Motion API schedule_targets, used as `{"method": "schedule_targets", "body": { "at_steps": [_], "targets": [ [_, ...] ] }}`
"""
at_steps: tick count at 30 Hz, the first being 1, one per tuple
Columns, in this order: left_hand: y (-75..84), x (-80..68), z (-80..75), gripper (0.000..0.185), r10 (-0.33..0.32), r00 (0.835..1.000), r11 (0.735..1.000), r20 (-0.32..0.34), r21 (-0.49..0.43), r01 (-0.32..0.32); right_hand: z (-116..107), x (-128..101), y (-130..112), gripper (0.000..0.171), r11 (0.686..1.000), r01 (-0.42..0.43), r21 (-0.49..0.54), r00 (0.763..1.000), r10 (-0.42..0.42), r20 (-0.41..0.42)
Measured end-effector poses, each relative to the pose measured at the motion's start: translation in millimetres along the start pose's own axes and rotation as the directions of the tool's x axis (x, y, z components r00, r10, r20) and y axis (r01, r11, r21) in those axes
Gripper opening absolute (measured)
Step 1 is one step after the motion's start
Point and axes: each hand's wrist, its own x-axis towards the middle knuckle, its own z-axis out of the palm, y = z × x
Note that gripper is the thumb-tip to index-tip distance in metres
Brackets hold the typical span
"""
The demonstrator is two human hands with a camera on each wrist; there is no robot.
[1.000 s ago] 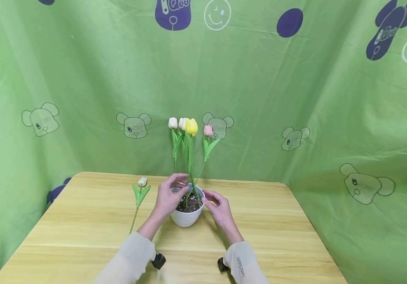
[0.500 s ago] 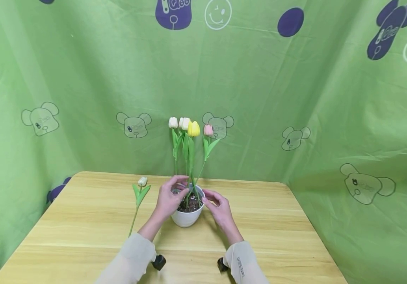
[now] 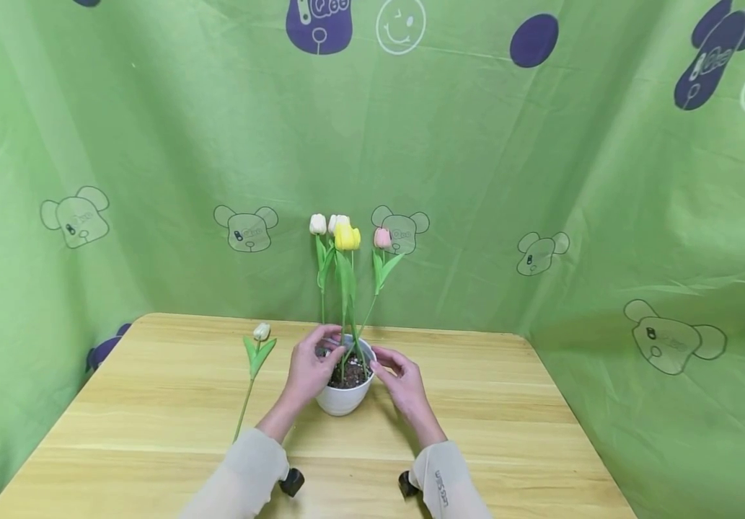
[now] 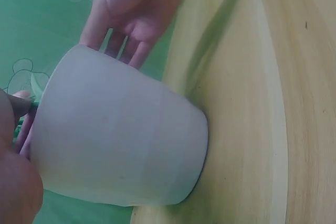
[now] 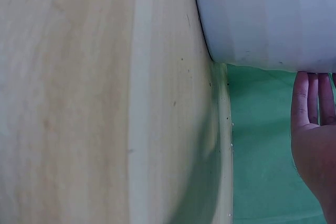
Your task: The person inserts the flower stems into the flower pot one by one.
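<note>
A white flower pot (image 3: 341,401) of dark soil stands on the table, with several tulips upright in it. Yellow tulip (image 3: 344,236) blooms overlap at its centre, beside white tulips (image 3: 317,224) and a pink tulip (image 3: 382,238) leaning right. My left hand (image 3: 307,369) reaches over the left rim, thumb and fingers pinching a green stem (image 4: 34,106) low down, apparently a yellow tulip's. On the opposite side, my right hand (image 3: 406,383) touches the pot near its rim; in the right wrist view its fingers (image 5: 301,98) lie straight against the pot wall. The pot hides some fingertips.
Left of the pot, a loose white tulip (image 3: 261,331) lies on the wooden table (image 3: 495,425), its stem running toward the left sleeve (image 3: 242,465). A green printed curtain (image 3: 450,144) hangs behind and on both sides.
The front yellow bloom shifts right, then back left, and a second yellow bloom now shows behind it. My left hand has lowered slightly; the right hand stays at the pot.
</note>
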Motion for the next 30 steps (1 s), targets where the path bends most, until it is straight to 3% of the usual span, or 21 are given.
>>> {"method": "schedule_targets", "body": {
  "at_steps": [17,30],
  "targets": [
    [-5.6,3.0,4.9,0.029,0.050,0.999,0.988,-0.016,0.147,-0.047,1.1,0.5,-1.6,0.040,1.000,0.005,0.005,1.000,-0.005,0.000],
    [-3.2,4.7,2.5,0.030,0.019,1.000,0.985,-0.001,0.170,-0.019,1.3,1.6,-0.5,0.041,1.000,0.009,0.019,1.000,-0.009,0.009]
  ]
}}
